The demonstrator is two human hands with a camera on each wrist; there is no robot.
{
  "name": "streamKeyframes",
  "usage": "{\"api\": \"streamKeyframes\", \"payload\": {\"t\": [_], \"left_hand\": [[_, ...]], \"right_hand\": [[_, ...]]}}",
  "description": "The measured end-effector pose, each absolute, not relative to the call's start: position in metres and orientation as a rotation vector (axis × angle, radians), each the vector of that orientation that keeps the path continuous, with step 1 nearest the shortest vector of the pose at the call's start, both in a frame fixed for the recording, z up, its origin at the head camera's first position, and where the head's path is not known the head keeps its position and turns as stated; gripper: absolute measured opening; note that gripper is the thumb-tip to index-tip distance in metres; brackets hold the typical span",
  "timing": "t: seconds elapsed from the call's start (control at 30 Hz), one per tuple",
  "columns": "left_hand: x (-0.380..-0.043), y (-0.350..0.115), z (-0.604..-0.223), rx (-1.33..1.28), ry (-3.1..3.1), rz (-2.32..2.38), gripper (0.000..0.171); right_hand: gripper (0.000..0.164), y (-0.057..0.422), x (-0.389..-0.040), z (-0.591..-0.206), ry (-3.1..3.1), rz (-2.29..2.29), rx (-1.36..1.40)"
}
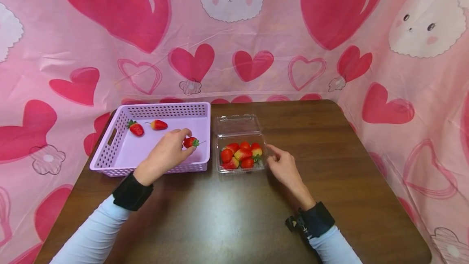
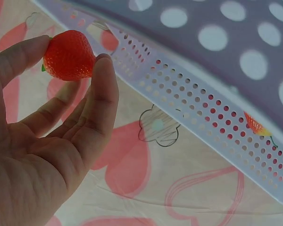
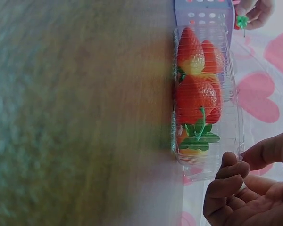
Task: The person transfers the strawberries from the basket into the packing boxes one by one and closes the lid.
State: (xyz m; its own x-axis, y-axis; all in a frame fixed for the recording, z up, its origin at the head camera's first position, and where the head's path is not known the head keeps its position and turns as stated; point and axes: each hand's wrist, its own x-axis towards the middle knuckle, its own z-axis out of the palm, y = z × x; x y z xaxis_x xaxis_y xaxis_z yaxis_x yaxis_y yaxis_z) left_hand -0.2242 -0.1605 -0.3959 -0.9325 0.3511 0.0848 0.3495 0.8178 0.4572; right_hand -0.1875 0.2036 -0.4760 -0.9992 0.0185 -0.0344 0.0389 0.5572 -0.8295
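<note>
My left hand pinches a red strawberry with a green leafy top, held over the right side of a lilac basket. In the left wrist view the berry sits between thumb and fingertips. With thumb and finger, my right hand holds the right rim of a clear plastic clamshell box. Its lid is folded back, away from me. Inside the box lie several red and yellowish strawberries, some with green leaves.
Two more strawberries lie in the basket: one with leaves at the left, one near the middle. Basket and box stand side by side on a dark wooden table. A pink heart-patterned cloth hangs behind and at both sides.
</note>
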Motion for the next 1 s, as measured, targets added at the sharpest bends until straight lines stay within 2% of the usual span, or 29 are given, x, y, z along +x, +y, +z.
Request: {"api": "streamKeyframes", "payload": {"t": [1.0], "left_hand": [[-0.212, -0.123, -0.399, 0.651, 3.022, 0.738, 0.042]], "right_hand": [[0.047, 0.202, -0.187, -0.475, 2.745, -1.475, 0.071]]}}
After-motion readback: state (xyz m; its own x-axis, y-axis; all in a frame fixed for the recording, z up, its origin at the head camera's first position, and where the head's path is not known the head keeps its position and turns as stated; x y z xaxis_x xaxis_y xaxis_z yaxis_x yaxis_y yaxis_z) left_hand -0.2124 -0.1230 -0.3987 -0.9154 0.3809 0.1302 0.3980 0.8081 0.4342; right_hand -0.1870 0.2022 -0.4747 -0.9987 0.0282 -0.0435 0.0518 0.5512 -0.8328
